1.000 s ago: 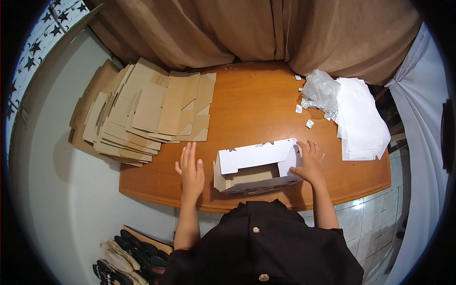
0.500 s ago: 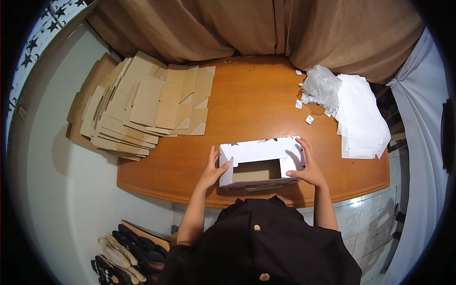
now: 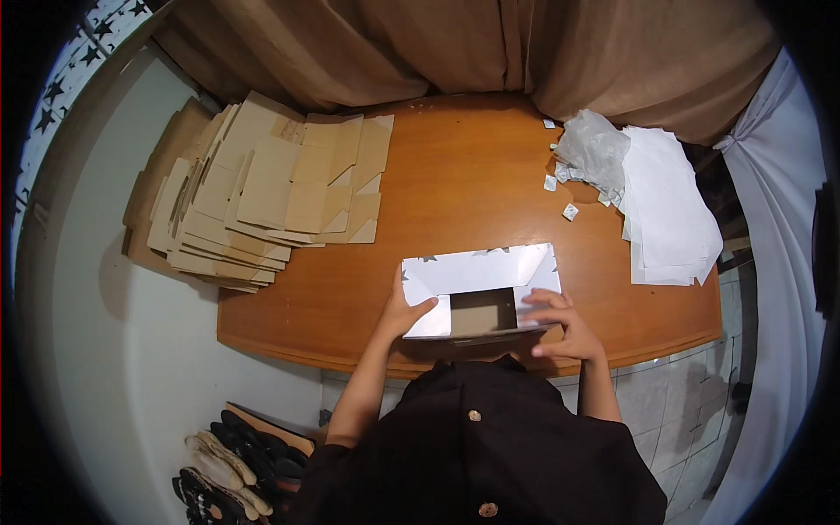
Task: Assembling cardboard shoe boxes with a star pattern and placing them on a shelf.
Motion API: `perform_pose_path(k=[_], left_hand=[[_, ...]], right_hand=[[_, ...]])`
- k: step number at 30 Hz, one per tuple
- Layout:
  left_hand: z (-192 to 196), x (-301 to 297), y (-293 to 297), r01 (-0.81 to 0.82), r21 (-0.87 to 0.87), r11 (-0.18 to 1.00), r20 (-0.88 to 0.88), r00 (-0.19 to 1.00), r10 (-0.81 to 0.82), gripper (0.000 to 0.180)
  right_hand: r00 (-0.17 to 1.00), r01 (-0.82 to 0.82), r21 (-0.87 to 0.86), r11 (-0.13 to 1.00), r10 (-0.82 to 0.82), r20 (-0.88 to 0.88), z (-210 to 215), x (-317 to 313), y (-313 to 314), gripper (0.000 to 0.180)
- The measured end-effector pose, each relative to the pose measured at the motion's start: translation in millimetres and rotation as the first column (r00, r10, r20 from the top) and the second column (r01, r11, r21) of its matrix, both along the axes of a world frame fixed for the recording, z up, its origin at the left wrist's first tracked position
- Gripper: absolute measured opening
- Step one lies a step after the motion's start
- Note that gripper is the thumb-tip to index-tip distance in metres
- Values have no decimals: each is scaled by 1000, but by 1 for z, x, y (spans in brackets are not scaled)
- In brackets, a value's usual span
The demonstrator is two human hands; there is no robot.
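Note:
A white cardboard box (image 3: 479, 274) with dark star prints along its edges lies at the near side of the wooden table, in front of my body. Its flaps are folded inward around an opening that shows the brown inside. My left hand (image 3: 404, 306) grips the box's left end, thumb on the flap and fingers along the outer side. Over the right end flap hovers my right hand (image 3: 562, 325), its fingers apart and slightly blurred. Whether those fingertips touch the flap I cannot tell.
Flattened brown cardboard boxes (image 3: 262, 188) are stacked at the table's left. At the right are white paper sheets (image 3: 672, 210), a clear plastic bag (image 3: 591, 153) and several small white packets (image 3: 570, 212). Brown curtain (image 3: 350, 44) hangs behind; shoes (image 3: 232, 464) lie below left.
The end flaps have come down flatter beside the opening. My right hand has left the box's far right corner and moved nearer, fingers spreading. My left thumb has slid right onto the flap.

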State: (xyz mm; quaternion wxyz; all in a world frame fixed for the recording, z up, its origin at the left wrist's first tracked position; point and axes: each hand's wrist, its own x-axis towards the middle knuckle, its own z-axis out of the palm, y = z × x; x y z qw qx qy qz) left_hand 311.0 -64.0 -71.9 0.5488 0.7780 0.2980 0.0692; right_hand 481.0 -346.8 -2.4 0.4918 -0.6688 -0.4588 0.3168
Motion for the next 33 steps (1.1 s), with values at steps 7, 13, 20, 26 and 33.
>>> perform_pose_path(k=[7, 13, 20, 26, 33], left_hand=[[-9, -17, -3, -34, -364, 931, 185, 977, 108, 92], [-13, -12, -14, -46, -352, 935, 216, 968, 129, 95], [-18, -10, -15, -83, -379, 922, 203, 964, 171, 89], [36, -9, -12, -131, -310, 942, 282, 933, 222, 74], [150, 5, -26, -130, 808, 575, 230, 968, -104, 67]], right_hand=[[652, 522, 124, 844, -488, 580, -32, -23, 35, 44], [516, 419, -16, 908, -223, 827, -33, -25, 39, 20], [570, 329, -87, 940, -125, 812, -32, -20, 38, 26], [642, 380, 35, 924, -290, 710, -26, -26, 44, 41], [898, 402, 318, 858, -438, 46, -21, -18, 96, 55]])
